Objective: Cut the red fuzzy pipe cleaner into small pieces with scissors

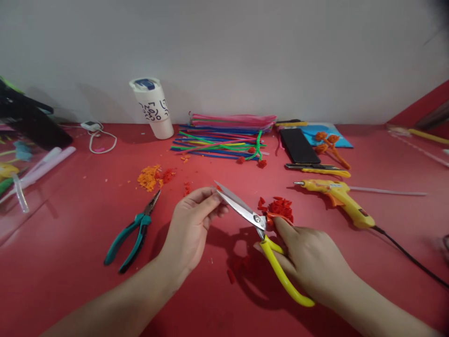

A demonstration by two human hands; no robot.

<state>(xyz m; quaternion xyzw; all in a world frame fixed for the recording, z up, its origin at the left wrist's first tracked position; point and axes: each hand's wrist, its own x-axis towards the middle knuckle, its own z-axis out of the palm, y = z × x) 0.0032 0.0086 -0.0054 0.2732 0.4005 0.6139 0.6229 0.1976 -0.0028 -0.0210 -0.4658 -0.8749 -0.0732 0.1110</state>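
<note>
My right hand (pixel 312 267) grips the yellow handles of a pair of scissors (pixel 245 213), whose steel blades point up and left. At the blade tips, my left hand (pixel 191 224) pinches a tiny red piece that I can barely see. A small heap of cut red bits (pixel 278 206) lies just behind the scissors' pivot. More red bits (pixel 235 271) are scattered on the red table (pixel 70 290) under my hands.
Teal-handled pliers (pixel 135 231) lie to the left. A yellow glue gun (pixel 338 199) with its cord lies to the right. At the back are coloured pipe cleaners (pixel 224 138), a white cup (pixel 154 107), a black phone (pixel 298 145), and orange and red scraps (pixel 152 177).
</note>
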